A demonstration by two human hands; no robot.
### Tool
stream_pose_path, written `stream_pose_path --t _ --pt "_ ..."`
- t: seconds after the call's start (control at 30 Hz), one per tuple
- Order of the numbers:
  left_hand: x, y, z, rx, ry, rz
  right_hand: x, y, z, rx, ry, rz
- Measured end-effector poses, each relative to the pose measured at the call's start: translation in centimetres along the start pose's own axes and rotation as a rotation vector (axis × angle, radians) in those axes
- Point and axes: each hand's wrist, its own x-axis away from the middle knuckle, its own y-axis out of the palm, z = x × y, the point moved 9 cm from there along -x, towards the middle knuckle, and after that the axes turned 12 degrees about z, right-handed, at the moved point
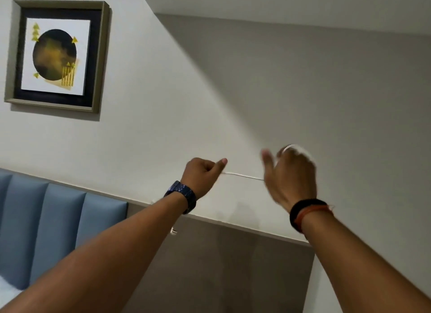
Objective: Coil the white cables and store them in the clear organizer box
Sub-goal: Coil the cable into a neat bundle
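Soft, even indoor light; a broad diagonal shadow crosses the wall [303, 91], and the right hand [292, 175] is motion-blurred.

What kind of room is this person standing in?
Most likely a bedroom, perhaps in a hotel. A padded blue headboard runs along the wall, a framed picture hangs above it, and a bit of white bedding shows at the lower left corner.

Blue watch [180, 195]; black, orange wristbands [305, 213]
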Motion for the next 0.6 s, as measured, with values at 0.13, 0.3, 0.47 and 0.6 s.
stream_pose_path --t 0.13,0.3,0.47,0.6 --pt "-2.5 -2.6 0.4 -0.008 0.005 0.134 7.8 5.2 -2.0 -0.497 0.247 -0.965" --pt "-2.0 -2.0 -0.7 0.070 -0.074 0.130 4.0 0.4 -7.4 -1.669 0.619 -0.875" --pt "0.5 0.8 -0.6 0.088 -0.099 -0.020 -1.6 -2.5 -6.1 -1.838 0.711 -0.240" --pt "1.3 1.9 1.1 0.042 0.000 -0.118 -2.1 -5.0 -0.8 -1.058 0.555 0.416"
